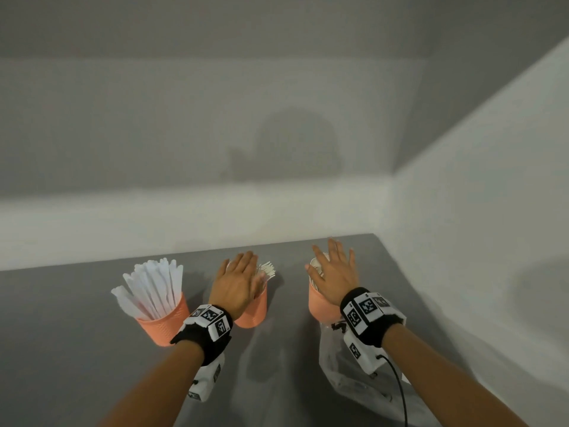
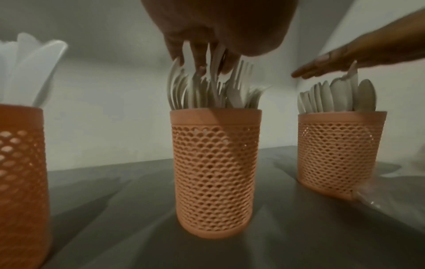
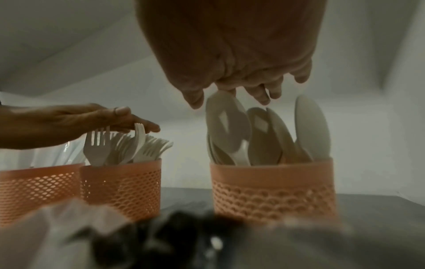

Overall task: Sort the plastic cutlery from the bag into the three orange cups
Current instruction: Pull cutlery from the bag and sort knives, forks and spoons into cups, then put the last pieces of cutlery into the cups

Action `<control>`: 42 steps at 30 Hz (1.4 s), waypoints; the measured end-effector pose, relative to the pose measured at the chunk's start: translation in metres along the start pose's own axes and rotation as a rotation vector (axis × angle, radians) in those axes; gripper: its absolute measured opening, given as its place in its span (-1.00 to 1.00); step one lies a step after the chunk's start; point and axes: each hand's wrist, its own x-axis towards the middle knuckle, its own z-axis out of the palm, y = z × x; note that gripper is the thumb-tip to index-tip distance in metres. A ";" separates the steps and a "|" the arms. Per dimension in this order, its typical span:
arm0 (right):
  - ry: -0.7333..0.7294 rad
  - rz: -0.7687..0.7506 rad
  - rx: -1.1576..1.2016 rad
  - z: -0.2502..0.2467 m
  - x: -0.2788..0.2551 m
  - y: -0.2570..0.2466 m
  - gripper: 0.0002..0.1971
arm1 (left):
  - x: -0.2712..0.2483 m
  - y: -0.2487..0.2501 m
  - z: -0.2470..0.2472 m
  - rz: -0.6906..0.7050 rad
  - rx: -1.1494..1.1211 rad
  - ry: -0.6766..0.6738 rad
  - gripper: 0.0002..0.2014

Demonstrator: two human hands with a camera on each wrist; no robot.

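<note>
— Cutlery sits sorted, by the look of it: knives (image 1: 151,288) in the left cup (image 1: 166,325), forks (image 2: 211,91) in the middle cup (image 2: 216,171), spoons (image 3: 264,131) in the right cup (image 3: 273,189). The bag (image 1: 354,380) lies crumpled on the tabletop (image 1: 61,334) just in front of the right cup, and looks empty, though I can't be sure.

— So what's the step?

— Tidying, I'd judge. Left hand (image 1: 235,283) is flat over the forks, fingers (image 2: 197,52) straight and brushing the tines. Right hand (image 1: 335,275) is spread over the spoons, fingertips (image 3: 195,98) at the bowls' tops.

— Gripping anything?

— No. Both are flat, fingers extended, nothing pinched or curled round.

— How to do it well?

— Press down lightly and evenly, so handles settle to the cup bottoms. The cups are light mesh and tall; a sideways shove could tip one. Keep the palms level, push straight down, then check the bag for strays.
</note>
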 end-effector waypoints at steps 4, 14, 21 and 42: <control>-0.020 0.061 0.016 -0.001 -0.003 0.005 -0.40 | 0.001 0.000 0.003 -0.055 -0.002 -0.029 0.03; -0.053 0.125 0.022 0.000 0.005 -0.005 -0.48 | 0.012 0.007 0.011 -0.133 -0.158 0.004 -0.28; -0.044 0.106 0.026 0.008 0.008 -0.005 -0.47 | 0.008 0.006 0.027 -0.109 -0.049 -0.084 0.01; 0.000 0.163 0.322 -0.093 -0.064 -0.038 0.00 | -0.070 0.007 -0.102 0.034 -0.681 0.207 -0.41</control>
